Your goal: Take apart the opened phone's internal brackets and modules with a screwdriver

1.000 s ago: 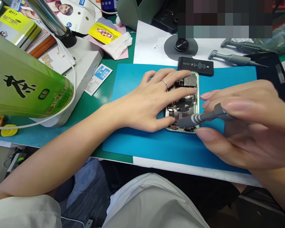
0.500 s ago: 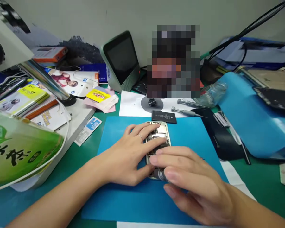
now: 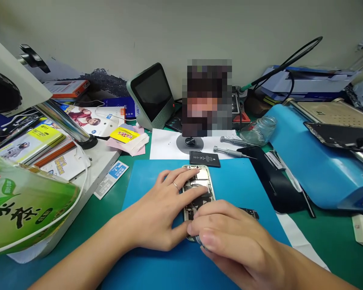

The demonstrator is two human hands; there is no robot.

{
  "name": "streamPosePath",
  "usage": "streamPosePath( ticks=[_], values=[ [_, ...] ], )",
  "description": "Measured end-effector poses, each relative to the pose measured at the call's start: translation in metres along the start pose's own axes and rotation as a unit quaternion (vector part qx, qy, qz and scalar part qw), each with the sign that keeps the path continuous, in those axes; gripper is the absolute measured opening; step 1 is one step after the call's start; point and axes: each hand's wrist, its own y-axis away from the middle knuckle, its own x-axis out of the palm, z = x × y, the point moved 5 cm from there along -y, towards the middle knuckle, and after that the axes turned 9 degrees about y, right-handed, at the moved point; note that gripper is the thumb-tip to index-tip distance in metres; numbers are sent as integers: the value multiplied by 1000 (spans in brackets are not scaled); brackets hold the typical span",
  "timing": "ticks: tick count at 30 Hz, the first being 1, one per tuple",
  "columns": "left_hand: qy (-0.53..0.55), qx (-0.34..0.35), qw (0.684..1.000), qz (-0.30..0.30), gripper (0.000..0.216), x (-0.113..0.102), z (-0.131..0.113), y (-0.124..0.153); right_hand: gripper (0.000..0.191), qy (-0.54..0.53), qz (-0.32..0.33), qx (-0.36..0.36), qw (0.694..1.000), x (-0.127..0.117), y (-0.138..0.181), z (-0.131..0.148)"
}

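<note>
An opened phone [image 3: 199,183] with its inner parts bare lies on a blue work mat [image 3: 238,177]. My left hand [image 3: 160,209] rests flat across the phone, fingers spread, a ring on one finger, pinning it down. My right hand [image 3: 230,237] is curled around a grey screwdriver [image 3: 199,240], of which only the knurled grip shows at the phone's near end. Its tip is hidden under my fingers. A small black part [image 3: 249,212] lies on the mat just right of my right hand.
A black battery [image 3: 205,158] lies beyond the phone, with two grey screwdrivers [image 3: 231,152], a glass jar [image 3: 258,131] and a grey stand [image 3: 190,143] behind it. A green bottle [image 3: 24,209] looms at the left. A blue machine [image 3: 314,161] fills the right side.
The view has lifted and pulled back, showing the wall and the bench behind. My right hand has turned so its back now covers the screwdriver. My left hand stays on the phone.
</note>
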Motion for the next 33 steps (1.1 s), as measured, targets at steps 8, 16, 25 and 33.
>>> streamPosePath(
  ticks=[8,16,25,33],
  values=[
    [-9,1,1000,-6,60,0,0,0,22,24,20,19,999,-1,-3,3],
    [0,-4,1000,-4,60,-1,-1,0,47,-42,23,21,999,1,2,-1],
    [3,-1,1000,-6,60,-3,0,-1,53,-34,34,26,999,2,3,0],
    [-2,9,1000,-10,59,-3,0,0,51,-36,33,21,999,1,3,-3]
  ],
)
